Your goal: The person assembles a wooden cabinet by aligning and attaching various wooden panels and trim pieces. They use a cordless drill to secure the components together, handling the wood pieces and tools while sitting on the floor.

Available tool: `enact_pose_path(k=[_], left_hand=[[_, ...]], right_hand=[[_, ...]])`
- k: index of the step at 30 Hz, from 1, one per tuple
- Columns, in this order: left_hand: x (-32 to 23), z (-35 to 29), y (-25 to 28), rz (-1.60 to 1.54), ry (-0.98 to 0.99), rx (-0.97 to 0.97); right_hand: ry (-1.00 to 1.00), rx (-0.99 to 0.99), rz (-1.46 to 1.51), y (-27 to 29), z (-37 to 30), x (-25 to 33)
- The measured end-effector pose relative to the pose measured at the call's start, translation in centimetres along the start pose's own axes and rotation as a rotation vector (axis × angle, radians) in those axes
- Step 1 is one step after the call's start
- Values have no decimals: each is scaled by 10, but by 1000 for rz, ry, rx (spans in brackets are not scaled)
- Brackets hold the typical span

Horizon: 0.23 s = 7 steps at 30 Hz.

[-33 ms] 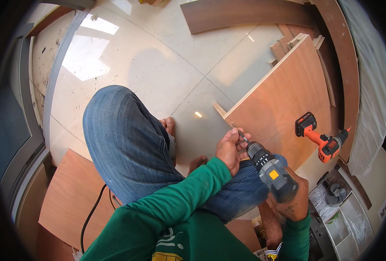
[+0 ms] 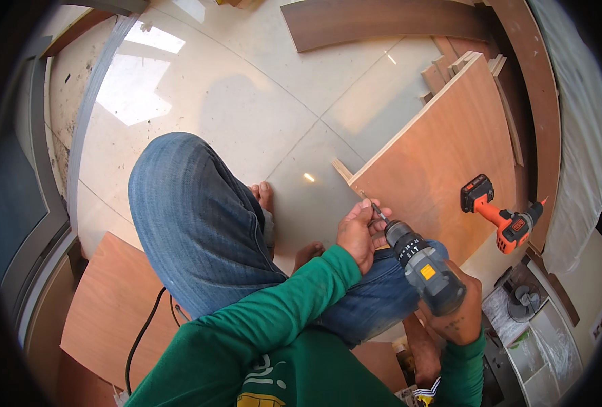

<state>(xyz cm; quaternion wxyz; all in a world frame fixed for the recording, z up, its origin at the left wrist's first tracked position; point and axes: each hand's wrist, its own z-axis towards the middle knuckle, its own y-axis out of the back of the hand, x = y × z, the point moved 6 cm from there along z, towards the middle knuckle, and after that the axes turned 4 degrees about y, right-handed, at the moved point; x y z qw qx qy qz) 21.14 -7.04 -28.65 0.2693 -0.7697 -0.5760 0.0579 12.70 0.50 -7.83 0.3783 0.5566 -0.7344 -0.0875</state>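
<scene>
My right hand (image 2: 458, 308) grips a grey and black cordless drill (image 2: 428, 271) from behind, its chuck aimed up and left. A slim metal bit (image 2: 380, 213) sticks out of the chuck. At its front end is a small, thin brassy screw (image 2: 363, 195), close to the near corner of a reddish plywood panel (image 2: 443, 152). My left hand (image 2: 360, 234) is closed in a pinch around the front of the bit and the screw, the fingertips partly hiding both. Whether the screw touches the panel, I cannot tell.
On the panel's right side lies an orange and black cordless drill (image 2: 497, 216). Dark brown boards (image 2: 389, 24) and wood strips sit at the far right. Another plywood sheet (image 2: 114, 308) with a black cable (image 2: 141, 339) is at the left. A small fan (image 2: 523, 298) stands lower right.
</scene>
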Motion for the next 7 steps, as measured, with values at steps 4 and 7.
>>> enact_pose_path(k=[4,7], left_hand=[[0,3,1,1,-3,-4],[-2,4,2,6,7,18]], right_hand=[[-68,31,26,-1,3,-4],[-65,49,-4,-2,6,-3]])
